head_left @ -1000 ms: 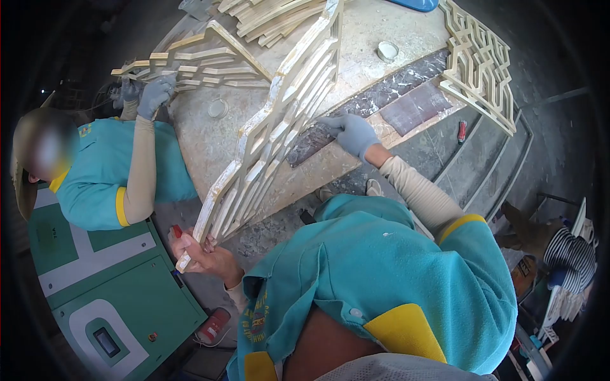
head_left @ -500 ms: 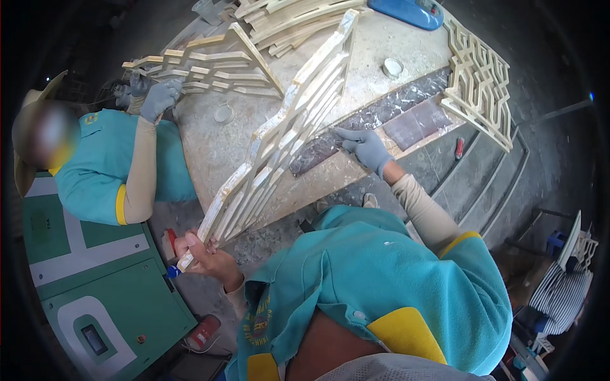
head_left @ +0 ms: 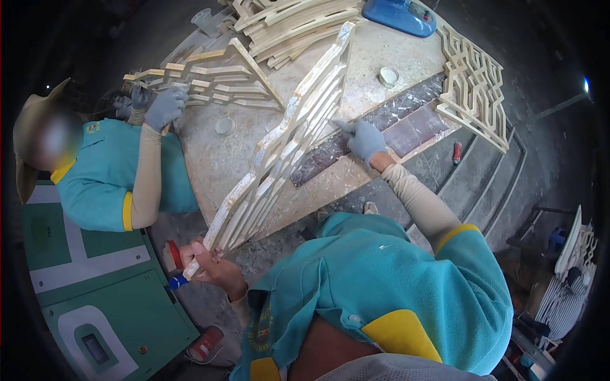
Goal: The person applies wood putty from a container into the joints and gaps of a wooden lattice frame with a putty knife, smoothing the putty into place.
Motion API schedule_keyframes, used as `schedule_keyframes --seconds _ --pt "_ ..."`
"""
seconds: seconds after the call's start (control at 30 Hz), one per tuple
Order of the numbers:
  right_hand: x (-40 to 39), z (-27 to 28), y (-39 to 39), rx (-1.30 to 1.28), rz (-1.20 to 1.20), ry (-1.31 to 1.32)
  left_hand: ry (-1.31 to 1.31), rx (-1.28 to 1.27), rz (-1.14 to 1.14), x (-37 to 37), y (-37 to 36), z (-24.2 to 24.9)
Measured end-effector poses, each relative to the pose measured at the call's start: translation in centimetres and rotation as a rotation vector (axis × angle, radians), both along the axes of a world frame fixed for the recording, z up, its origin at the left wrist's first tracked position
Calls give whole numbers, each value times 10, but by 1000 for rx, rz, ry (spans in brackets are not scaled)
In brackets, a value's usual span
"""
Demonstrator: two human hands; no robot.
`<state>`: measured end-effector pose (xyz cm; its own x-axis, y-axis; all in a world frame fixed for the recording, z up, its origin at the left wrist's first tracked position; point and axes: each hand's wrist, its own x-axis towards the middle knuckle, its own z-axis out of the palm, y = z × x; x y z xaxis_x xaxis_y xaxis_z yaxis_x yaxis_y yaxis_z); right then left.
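Note:
My bare left hand [head_left: 215, 268] grips the near lower end of a pale wooden lattice panel [head_left: 259, 164], thumb on top. The panel stands tilted on edge, slanting up and away across the worktable, with white smears along its top strip. My right hand [head_left: 366, 141], in a grey glove, is beside the panel's right face over the table. Its index finger stretches toward the slats, fingertip right near them, while the other fingers curl partly under. Nothing shows in that hand. A small round dish of pale paste [head_left: 388, 77] sits beyond it.
The worktable [head_left: 203, 159] bears dark strips [head_left: 416, 130], a second dish [head_left: 224, 126], stacked curved wooden pieces [head_left: 298, 22] and a blue tool [head_left: 400, 16]. Another lattice panel [head_left: 473, 89] lies at right. At left a gloved co-worker [head_left: 108, 171] handles a similar panel [head_left: 216, 76]. A green cabinet [head_left: 95, 273] stands lower left.
The panel's far end has dropped slightly in view, its near end held by my left hand. My right hand has shifted slightly, its index finger now tilted up closer to the slats.

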<state>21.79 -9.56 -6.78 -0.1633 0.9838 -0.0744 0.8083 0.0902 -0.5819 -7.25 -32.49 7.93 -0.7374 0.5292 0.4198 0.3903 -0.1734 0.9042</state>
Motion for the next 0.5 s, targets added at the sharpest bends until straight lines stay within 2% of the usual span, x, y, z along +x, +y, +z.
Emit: schedule_keyframes --seconds 0.07,0.1,0.17,0.3,0.4,0.5 --pt "8 0 4 -270 74 203 -19 -23 5 0 -1 -1" --pt "13 -4 1 -268 77 201 -20 -21 7 -3 -3 -1" --pt "25 -10 -3 -82 29 506 13 -50 -36 -10 -4 -4" --pt "42 25 -22 -110 15 544 136 46 5 -9 1 -12" --pt "36 51 -39 50 55 470 200 112 -95 -9 1 -14" --pt "22 60 -42 193 21 346 241 100 -2 3 2 -11"
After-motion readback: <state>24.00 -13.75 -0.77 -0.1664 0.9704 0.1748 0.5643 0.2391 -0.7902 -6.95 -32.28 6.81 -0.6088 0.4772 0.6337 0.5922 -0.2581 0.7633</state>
